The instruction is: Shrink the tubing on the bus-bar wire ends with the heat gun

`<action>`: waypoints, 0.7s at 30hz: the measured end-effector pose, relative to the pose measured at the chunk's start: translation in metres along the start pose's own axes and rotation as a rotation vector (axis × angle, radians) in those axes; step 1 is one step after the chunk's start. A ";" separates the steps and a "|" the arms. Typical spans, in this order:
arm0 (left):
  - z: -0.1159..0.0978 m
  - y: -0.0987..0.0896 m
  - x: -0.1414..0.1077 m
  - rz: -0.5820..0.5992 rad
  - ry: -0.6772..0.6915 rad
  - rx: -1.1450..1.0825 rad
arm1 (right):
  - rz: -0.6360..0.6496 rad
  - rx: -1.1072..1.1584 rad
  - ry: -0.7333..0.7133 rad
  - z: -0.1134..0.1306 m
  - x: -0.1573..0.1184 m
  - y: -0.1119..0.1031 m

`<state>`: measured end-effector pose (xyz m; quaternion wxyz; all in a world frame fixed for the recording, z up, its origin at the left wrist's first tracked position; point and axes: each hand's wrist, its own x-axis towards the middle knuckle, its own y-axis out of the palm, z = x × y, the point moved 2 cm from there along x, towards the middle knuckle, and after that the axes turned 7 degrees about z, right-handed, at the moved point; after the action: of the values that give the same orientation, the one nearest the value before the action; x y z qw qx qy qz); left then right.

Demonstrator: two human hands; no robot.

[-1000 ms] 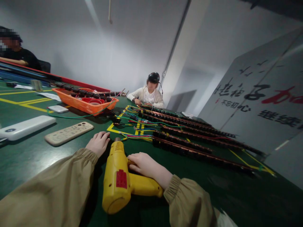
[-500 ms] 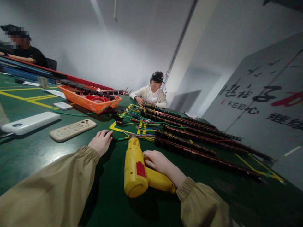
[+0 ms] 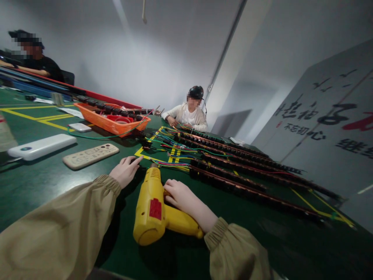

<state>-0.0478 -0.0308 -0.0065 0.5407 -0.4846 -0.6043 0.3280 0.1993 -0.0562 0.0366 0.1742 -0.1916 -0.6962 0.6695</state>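
A yellow heat gun [image 3: 148, 210] with a red label is in my right hand [image 3: 180, 198], its fingers wrapped round the handle just behind the body. Its metal nozzle points away from me, close to the left ends of a bundle of coloured wires [image 3: 171, 164]. Left of the nozzle, my left hand [image 3: 125, 171] is closed low over the table, a small dark thing partly showing at its fingers; what that is I cannot make out. The wires run right into a long dark strip with copper-coloured edges [image 3: 233, 190].
Several similar strips [image 3: 233, 151] lie behind it. An orange basket [image 3: 116, 128] holds dark parts at the back left. Nearer are a beige remote control [image 3: 91, 156], a white device [image 3: 43, 147] and a small white box [image 3: 79, 127]. Two people [image 3: 189, 114] sit beyond the green table.
My right hand has brought the heat gun to the left, its nozzle nearer my left hand. The left hand has shifted slightly, and the view has turned a little.
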 end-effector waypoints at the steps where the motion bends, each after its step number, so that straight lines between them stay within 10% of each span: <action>1: 0.000 0.000 0.000 0.012 -0.004 0.007 | -0.010 -0.006 -0.017 0.004 0.003 0.000; 21: 0.015 0.005 0.001 0.011 0.057 -0.010 | -0.032 0.079 -0.113 0.015 0.016 -0.001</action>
<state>-0.0610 -0.0263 -0.0134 0.5535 -0.4994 -0.5878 0.3142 0.1783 -0.0614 0.0363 0.1526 -0.1353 -0.6809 0.7034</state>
